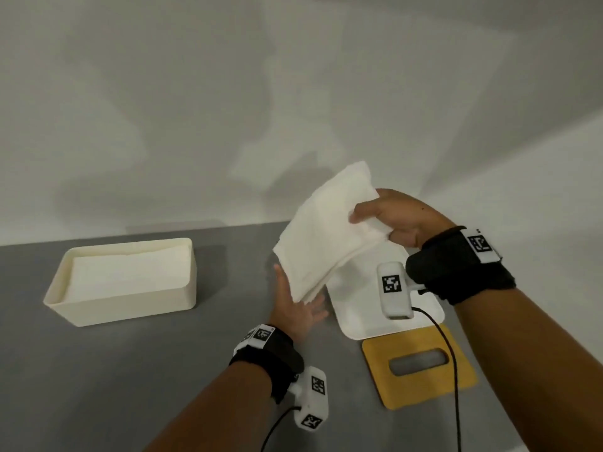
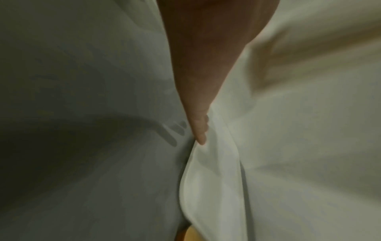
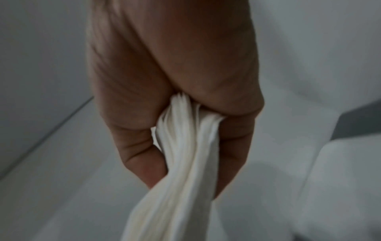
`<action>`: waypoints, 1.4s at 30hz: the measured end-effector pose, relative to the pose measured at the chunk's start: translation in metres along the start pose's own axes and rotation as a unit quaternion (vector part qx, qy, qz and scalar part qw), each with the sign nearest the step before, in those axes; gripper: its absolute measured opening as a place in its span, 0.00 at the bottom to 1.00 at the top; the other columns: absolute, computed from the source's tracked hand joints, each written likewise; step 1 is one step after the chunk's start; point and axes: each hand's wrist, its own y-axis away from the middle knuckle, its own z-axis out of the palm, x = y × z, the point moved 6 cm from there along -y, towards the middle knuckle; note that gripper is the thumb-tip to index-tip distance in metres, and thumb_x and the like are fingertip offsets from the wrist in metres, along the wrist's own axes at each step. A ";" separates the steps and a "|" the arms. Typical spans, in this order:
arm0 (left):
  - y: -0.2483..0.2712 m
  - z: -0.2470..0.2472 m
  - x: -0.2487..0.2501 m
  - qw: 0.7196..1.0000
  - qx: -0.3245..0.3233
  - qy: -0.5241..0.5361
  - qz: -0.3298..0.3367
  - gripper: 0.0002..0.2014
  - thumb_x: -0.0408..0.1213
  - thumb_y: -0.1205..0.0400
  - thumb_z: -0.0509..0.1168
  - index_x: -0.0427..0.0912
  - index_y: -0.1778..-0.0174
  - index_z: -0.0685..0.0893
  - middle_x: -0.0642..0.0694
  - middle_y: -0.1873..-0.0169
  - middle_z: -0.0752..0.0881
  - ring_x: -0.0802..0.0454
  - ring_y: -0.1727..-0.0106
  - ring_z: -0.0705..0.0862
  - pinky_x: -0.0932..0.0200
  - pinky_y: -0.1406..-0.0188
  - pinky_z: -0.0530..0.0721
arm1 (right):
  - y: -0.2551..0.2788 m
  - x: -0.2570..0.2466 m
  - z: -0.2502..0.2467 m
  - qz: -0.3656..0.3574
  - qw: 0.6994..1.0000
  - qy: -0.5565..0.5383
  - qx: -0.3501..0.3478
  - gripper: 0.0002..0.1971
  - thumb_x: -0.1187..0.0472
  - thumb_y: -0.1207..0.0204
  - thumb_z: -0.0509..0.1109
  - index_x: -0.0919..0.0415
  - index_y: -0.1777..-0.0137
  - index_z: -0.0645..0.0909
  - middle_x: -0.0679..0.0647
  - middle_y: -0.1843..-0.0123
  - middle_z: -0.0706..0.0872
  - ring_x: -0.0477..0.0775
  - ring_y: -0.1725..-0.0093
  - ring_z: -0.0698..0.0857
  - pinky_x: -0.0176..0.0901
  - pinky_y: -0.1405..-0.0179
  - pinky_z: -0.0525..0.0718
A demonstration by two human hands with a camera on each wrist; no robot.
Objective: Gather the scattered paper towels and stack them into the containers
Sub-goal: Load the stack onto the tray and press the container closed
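Left container (image 1: pixel 124 282) already holds a stack; my right hand (image 1: pixel 404 220) pinches the paper towels (image 1: pixel 326 236) above the right container (image 1: pixel 391 324), left hand (image 1: pixel 293 308) spread flat beneath, not yet in

Right hand (image 1: pixel 401 220) raised, fingers (image 3: pixel 144 146) pinched; left hand (image 1: pixel 295 308) flat, fingers straight.

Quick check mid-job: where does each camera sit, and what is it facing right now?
Head: looks down at the grey table; both forearms, left hand, right hand show.
Left wrist: along straight fingers against the paper towel stack.
Right wrist: along curled fingers gripping the stack's edge.
Shared: all three show the stack.
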 end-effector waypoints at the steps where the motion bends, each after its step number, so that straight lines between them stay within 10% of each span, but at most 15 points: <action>1: 0.009 -0.002 0.012 1.000 -0.021 0.008 0.015 0.34 0.68 0.22 0.53 0.44 0.34 0.80 0.38 0.29 0.77 0.37 0.23 0.70 0.35 0.30 0.70 | -0.001 -0.011 0.012 -0.004 1.000 -0.024 -0.019 0.16 0.74 0.27 0.66 0.69 0.38 0.82 0.61 0.44 0.89 0.60 0.48 0.88 0.45 0.52 0.86; 4: 0.037 -0.017 0.060 0.994 -0.067 0.053 0.075 0.26 0.57 0.27 0.65 0.40 0.45 0.88 0.36 0.39 0.86 0.35 0.31 0.80 0.36 0.39 0.80 | -0.011 -0.031 0.047 -0.004 0.998 -0.048 -0.037 0.16 0.74 0.26 0.65 0.68 0.39 0.82 0.60 0.45 0.89 0.60 0.48 0.88 0.43 0.55 0.87; 7: 0.070 -0.055 0.124 0.987 -0.062 0.105 0.100 0.40 0.73 0.24 0.47 0.46 0.33 0.84 0.38 0.35 0.85 0.37 0.35 0.84 0.35 0.37 0.82 | -0.029 -0.030 0.080 0.001 0.999 -0.047 -0.014 0.17 0.73 0.28 0.68 0.68 0.39 0.82 0.63 0.42 0.89 0.64 0.43 0.87 0.49 0.48 0.84; 11: 0.116 -0.106 0.197 0.980 0.001 -0.158 0.123 0.31 0.66 0.22 0.58 0.49 0.32 0.82 0.45 0.36 0.86 0.45 0.37 0.86 0.42 0.41 0.86 | -0.048 -0.022 0.145 0.000 0.998 -0.064 -0.029 0.17 0.74 0.28 0.70 0.67 0.39 0.83 0.62 0.41 0.89 0.63 0.41 0.87 0.51 0.42 0.84; 17: 0.156 -0.190 0.292 0.877 0.183 -0.354 0.270 0.14 0.32 0.25 0.76 0.36 0.44 0.88 0.42 0.50 0.92 0.44 0.48 0.90 0.54 0.53 0.88 | -0.071 -0.024 0.252 -0.064 0.996 -0.044 -0.042 0.17 0.70 0.27 0.74 0.63 0.38 0.81 0.56 0.42 0.88 0.55 0.44 0.87 0.45 0.47 0.86; 25: 0.170 -0.262 0.335 0.724 0.275 -0.556 0.299 0.14 0.38 0.30 0.80 0.44 0.51 0.87 0.49 0.57 0.90 0.50 0.56 0.88 0.59 0.57 0.83 | -0.089 -0.008 0.325 -0.130 0.990 0.023 0.047 0.16 0.70 0.35 0.80 0.61 0.47 0.84 0.60 0.49 0.89 0.61 0.48 0.89 0.58 0.45 0.87; 31: 0.170 -0.258 0.334 0.644 0.246 -0.654 0.312 0.28 0.39 0.30 0.78 0.49 0.35 0.78 0.47 0.50 0.87 0.45 0.51 0.85 0.56 0.53 0.82 | -0.086 -0.005 0.314 -0.159 0.980 0.100 0.064 0.30 0.68 0.33 0.78 0.51 0.32 0.75 0.53 0.40 0.81 0.48 0.46 0.80 0.32 0.53 0.80; 37: 0.151 -0.200 0.329 0.345 0.202 -0.876 0.269 0.37 0.52 0.31 0.76 0.51 0.26 0.70 0.50 0.40 0.84 0.48 0.43 0.84 0.51 0.38 0.76 | -0.077 -0.040 0.325 -0.214 0.898 0.384 0.014 0.39 0.55 0.32 0.78 0.45 0.22 0.64 0.50 0.33 0.79 0.54 0.39 0.80 0.47 0.37 0.79; 42: 0.128 -0.187 0.320 0.256 0.202 -0.928 0.180 0.38 0.54 0.30 0.75 0.47 0.27 0.68 0.48 0.43 0.83 0.45 0.43 0.84 0.47 0.40 0.74 | -0.090 -0.035 0.343 -0.178 0.858 0.481 -0.024 0.48 0.47 0.35 0.80 0.47 0.19 0.54 0.53 0.28 0.73 0.58 0.34 0.78 0.51 0.35 0.78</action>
